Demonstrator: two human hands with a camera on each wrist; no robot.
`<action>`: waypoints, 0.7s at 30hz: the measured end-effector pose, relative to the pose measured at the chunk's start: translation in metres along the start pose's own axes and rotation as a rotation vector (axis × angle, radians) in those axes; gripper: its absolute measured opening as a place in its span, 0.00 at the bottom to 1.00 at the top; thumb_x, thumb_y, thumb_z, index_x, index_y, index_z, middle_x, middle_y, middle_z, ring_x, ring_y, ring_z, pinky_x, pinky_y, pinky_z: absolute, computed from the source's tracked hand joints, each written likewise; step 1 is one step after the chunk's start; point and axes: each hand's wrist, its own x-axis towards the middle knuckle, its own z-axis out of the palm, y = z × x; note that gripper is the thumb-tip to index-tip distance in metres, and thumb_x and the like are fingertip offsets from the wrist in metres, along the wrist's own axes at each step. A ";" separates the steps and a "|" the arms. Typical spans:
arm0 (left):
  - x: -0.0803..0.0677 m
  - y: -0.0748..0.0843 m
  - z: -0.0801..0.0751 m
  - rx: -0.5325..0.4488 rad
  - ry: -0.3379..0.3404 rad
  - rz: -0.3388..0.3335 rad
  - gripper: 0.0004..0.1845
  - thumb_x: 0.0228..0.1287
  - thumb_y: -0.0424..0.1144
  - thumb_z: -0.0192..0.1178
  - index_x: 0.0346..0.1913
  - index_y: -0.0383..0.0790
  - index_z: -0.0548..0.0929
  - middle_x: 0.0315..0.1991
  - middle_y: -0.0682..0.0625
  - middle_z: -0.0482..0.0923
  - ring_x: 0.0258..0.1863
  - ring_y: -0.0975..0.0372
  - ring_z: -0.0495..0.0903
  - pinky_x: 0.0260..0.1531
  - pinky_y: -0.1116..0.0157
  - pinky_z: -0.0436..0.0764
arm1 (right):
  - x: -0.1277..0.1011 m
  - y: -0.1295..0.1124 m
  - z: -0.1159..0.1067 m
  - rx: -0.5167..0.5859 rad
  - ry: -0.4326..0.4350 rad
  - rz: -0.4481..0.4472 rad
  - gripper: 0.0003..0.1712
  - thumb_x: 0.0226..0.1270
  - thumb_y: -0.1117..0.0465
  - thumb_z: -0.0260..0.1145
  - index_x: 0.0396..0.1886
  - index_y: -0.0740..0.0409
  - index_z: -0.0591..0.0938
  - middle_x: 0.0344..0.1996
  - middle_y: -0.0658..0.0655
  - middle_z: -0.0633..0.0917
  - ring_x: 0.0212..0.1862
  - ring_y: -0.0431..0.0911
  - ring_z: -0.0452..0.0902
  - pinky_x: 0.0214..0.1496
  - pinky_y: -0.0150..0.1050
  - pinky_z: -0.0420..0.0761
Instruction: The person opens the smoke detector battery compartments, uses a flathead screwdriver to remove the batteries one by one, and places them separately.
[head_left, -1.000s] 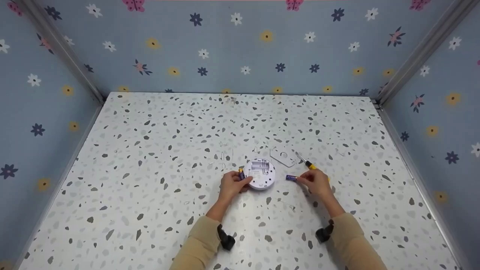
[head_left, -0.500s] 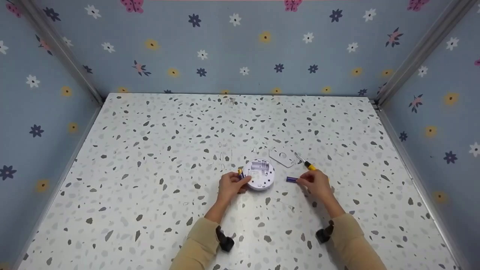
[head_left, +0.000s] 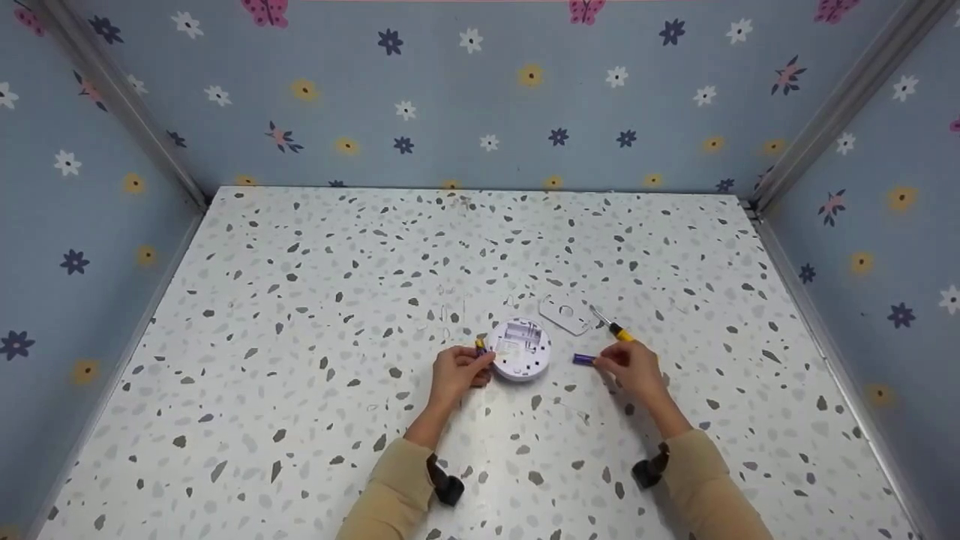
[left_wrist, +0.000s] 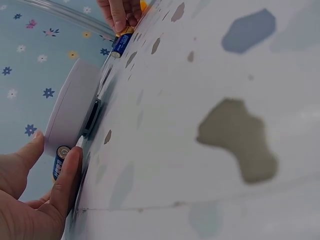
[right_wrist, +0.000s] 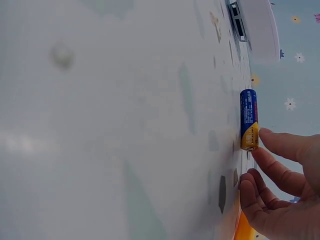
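Two batteries are still outside the round device point(head_left: 520, 348), whose bay looks empty: left hand point(head_left: 457, 373) pinches one battery point(head_left: 480, 346) at its left edge; right hand's point(head_left: 632, 370) fingertips pinch another point(head_left: 583, 359) lying right of it.

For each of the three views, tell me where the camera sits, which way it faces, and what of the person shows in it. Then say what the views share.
Head: sits above, faces forward and down on the speckled table; shows both sleeved forearms, left hand, right hand.
Left wrist: sits low by the tabletop, looks past the left hand at the round white device; the right hand's fingertips show far off.
Right wrist: sits low by the tabletop, looks along it past the right hand at a battery.
Shared: all three show the white device and the right hand's battery.
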 end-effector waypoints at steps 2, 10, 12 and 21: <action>0.000 0.000 -0.001 -0.006 -0.005 0.001 0.18 0.50 0.37 0.65 0.38 0.26 0.74 0.25 0.42 0.79 0.20 0.59 0.80 0.22 0.66 0.80 | -0.001 0.000 0.000 0.014 0.004 -0.003 0.10 0.55 0.60 0.65 0.36 0.60 0.80 0.33 0.56 0.78 0.34 0.46 0.72 0.35 0.37 0.74; -0.002 0.002 -0.006 0.008 0.002 0.000 0.14 0.53 0.35 0.62 0.37 0.26 0.74 0.24 0.41 0.79 0.19 0.59 0.80 0.22 0.67 0.80 | -0.005 -0.002 0.005 0.078 0.030 -0.092 0.09 0.56 0.61 0.64 0.35 0.60 0.80 0.32 0.55 0.79 0.36 0.46 0.74 0.40 0.39 0.75; -0.003 0.002 -0.008 0.033 0.006 0.007 0.13 0.54 0.34 0.61 0.37 0.26 0.74 0.23 0.42 0.79 0.19 0.59 0.79 0.21 0.67 0.80 | -0.006 -0.004 0.006 0.095 0.037 -0.120 0.08 0.56 0.62 0.64 0.34 0.61 0.81 0.31 0.55 0.79 0.35 0.46 0.74 0.39 0.39 0.75; -0.007 0.003 -0.012 0.092 0.006 0.042 0.11 0.54 0.31 0.60 0.38 0.26 0.74 0.23 0.44 0.78 0.19 0.60 0.79 0.20 0.67 0.80 | -0.013 -0.016 0.009 0.097 0.019 -0.195 0.07 0.56 0.63 0.64 0.35 0.60 0.81 0.32 0.53 0.78 0.36 0.45 0.73 0.40 0.38 0.76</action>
